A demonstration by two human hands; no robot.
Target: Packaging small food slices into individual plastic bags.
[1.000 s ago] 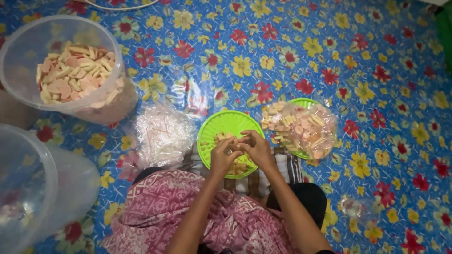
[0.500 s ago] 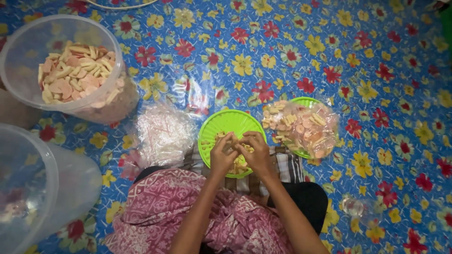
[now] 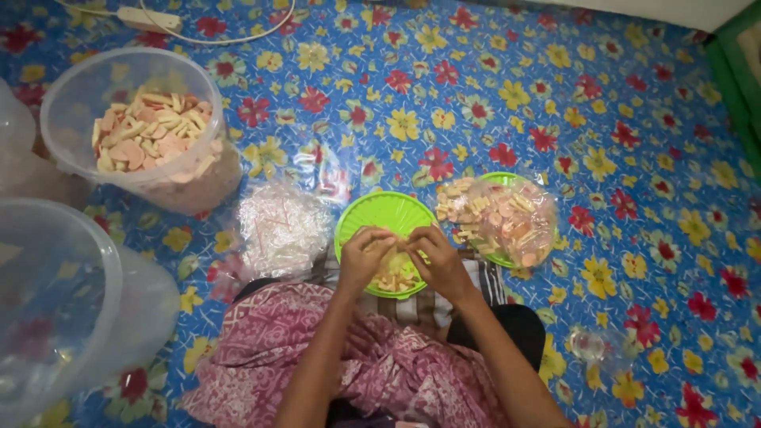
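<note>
My left hand (image 3: 363,257) and my right hand (image 3: 438,260) meet fingertip to fingertip over a green perforated plate (image 3: 380,214) that lies in front of my lap. Between them they pinch a small clear bag of pale snack pieces (image 3: 391,268). Just right of the plate lies a clear bag filled with pink and cream crackers (image 3: 499,218) on a second green plate (image 3: 498,179). My legs, under a pink patterned cloth (image 3: 372,372), fill the bottom of the view.
A clear bucket of crackers (image 3: 143,135) stands at the upper left. A large empty clear tub (image 3: 55,293) sits at the lower left. A heap of empty clear bags (image 3: 277,230) lies left of the plate. Blue flowered mat (image 3: 618,103) all around; white power strip (image 3: 147,17) at the top.
Both hands have stayed together over the green plate, with only slight finger motion on the small bag. The view has shifted a little.
</note>
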